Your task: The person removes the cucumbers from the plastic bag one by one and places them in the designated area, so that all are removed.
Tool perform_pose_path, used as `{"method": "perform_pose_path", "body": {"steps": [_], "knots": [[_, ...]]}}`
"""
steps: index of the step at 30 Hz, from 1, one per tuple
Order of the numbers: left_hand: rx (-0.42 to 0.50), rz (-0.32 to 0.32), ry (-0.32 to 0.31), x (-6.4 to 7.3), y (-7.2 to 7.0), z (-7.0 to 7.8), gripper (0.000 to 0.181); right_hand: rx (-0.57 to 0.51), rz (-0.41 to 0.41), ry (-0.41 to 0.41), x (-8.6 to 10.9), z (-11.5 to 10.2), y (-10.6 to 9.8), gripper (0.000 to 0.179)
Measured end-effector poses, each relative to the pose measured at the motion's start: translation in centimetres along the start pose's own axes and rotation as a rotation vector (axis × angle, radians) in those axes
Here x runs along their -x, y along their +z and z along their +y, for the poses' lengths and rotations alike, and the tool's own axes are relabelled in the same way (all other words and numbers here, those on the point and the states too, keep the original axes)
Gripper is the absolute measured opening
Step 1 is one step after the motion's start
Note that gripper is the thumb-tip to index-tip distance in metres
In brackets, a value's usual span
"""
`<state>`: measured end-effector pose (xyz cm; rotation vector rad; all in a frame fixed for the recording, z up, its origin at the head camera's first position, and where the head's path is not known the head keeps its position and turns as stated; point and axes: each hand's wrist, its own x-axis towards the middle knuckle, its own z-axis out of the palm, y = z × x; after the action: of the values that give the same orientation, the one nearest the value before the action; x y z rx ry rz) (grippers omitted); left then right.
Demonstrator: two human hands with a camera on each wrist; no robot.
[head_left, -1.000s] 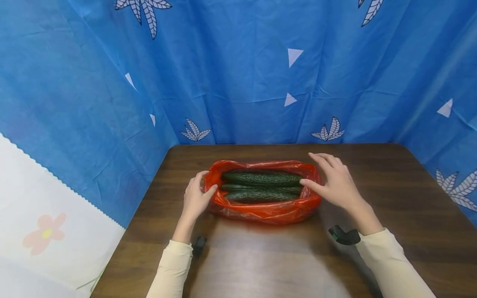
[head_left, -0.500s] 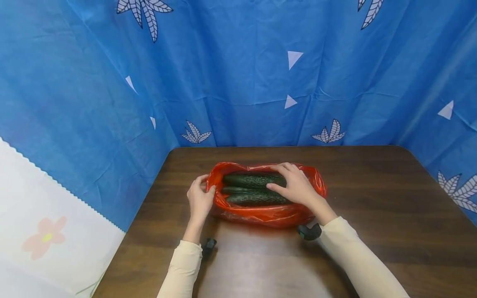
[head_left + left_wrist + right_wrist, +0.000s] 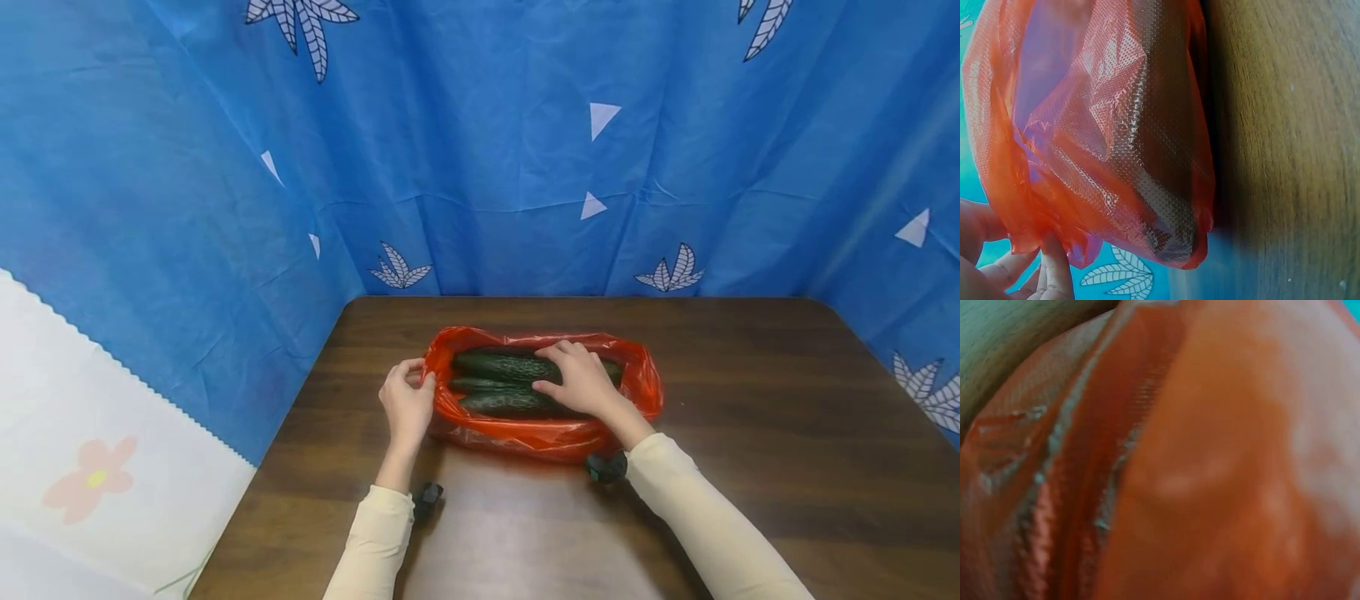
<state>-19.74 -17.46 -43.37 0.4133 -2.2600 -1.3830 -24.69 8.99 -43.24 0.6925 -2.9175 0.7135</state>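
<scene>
Just left of centre in the head view, the left hand point(image 3: 407, 407) pinches the red bag point(image 3: 525, 437) by its rim; at centre, the right hand point(image 3: 583, 379) lies over the cucumbers point(image 3: 495, 365) inside, its grip unclear. Hard pulling could tear the thin-looking bag.

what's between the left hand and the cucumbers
In the head view, the left end of the red plastic bag lies between the left hand and cucumbers.
</scene>
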Motion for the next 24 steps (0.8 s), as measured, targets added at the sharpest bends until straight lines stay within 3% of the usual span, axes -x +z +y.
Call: {"method": "perform_pose_path", "body": {"steps": [24], "knots": [[-0.008, 0.012, 0.014, 0.2, 0.2, -0.1, 0.016, 0.023, 0.009, -0.002, -0.4, 0.1, 1.2, 0.044]]}}
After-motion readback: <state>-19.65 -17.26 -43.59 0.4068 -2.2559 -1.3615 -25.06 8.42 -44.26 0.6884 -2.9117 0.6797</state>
